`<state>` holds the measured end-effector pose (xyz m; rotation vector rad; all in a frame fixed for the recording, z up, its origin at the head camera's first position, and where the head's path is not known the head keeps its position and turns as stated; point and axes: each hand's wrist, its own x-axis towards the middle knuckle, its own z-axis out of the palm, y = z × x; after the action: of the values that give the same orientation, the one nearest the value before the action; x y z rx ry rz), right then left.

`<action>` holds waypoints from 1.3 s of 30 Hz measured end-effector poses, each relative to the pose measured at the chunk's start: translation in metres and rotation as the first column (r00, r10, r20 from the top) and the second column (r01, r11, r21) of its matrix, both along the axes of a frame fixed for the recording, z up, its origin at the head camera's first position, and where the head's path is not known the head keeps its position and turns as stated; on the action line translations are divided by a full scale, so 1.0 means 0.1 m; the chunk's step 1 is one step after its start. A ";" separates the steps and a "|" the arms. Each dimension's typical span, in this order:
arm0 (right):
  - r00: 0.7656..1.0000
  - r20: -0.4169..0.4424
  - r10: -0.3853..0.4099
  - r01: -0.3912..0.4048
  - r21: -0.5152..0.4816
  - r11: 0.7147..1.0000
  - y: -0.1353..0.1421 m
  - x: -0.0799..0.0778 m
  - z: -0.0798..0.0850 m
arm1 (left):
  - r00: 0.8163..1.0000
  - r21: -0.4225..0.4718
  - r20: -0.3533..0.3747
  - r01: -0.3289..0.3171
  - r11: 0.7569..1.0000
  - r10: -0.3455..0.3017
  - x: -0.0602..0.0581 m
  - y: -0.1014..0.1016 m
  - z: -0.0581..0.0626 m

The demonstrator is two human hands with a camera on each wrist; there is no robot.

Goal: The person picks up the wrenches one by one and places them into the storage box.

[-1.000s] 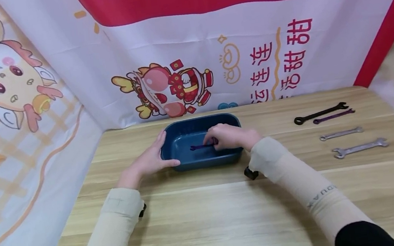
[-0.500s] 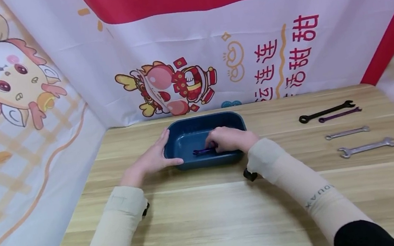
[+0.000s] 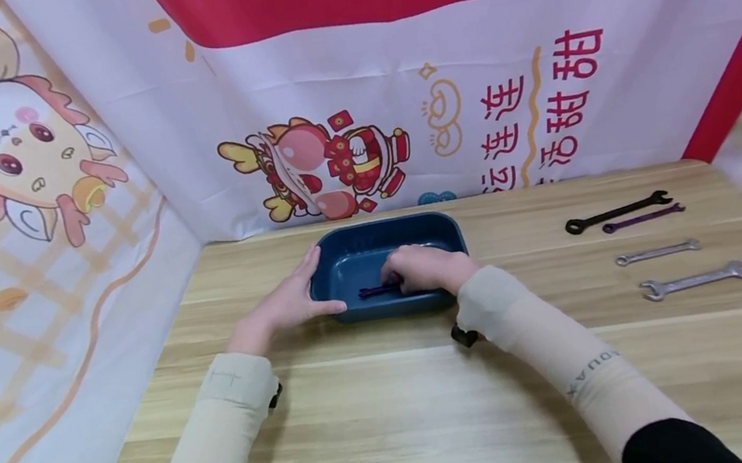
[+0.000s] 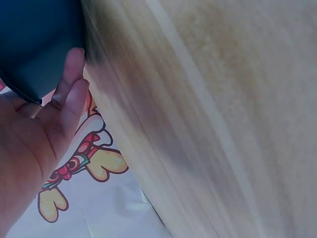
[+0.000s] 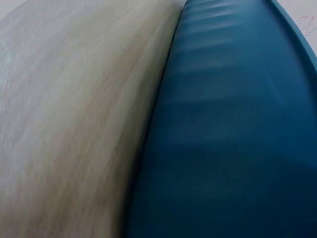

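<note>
A dark blue rectangular bin (image 3: 341, 270) stands toward the back of the wooden table. At its left end rests my left hand (image 3: 287, 299), thumb along the front wall and fingers spread against the side. The left wrist view shows the fingers of that hand (image 4: 42, 124) fairly straight against the bin's outside (image 4: 42, 44). Inside the bin, my right hand (image 3: 418, 268) pinches a small purple wrench (image 3: 372, 291) lying low over the floor; its right end is hidden by the fingers. The right wrist view holds only the bin's outer wall (image 5: 223, 124), without the hand.
On the table's right side lie a black combination wrench (image 3: 615, 213), a purple wrench (image 3: 644, 218), a small silver wrench (image 3: 658, 252) and a larger silver open-ended wrench (image 3: 694, 281). A printed cloth (image 3: 192, 153) hangs behind the table (image 3: 381, 418).
My right hand, with the purple wrench, has moved slightly lower and toward the front inside the bin. My left hand stays at the bin's end. The whole head view shifted a little.
</note>
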<state>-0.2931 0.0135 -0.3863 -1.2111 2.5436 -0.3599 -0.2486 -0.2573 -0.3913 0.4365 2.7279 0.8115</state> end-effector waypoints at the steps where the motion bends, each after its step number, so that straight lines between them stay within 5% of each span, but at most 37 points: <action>1: 1.000 -0.006 0.000 0.000 0.002 1.000 -0.01 0.01 0.00 | 1.000 0.000 0.003 -0.002 1.000 0.002 0.00 0.00 0.00; 39: 0.996 -0.026 0.088 -0.088 -0.030 0.996 -0.12 0.03 -0.05 | 0.999 0.012 0.033 -0.023 1.000 0.022 0.04 0.02 0.04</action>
<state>-0.2898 0.0017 -0.3913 -1.3423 2.5041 -0.3680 -0.2446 -0.2550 -0.3869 0.3920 2.7035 0.8341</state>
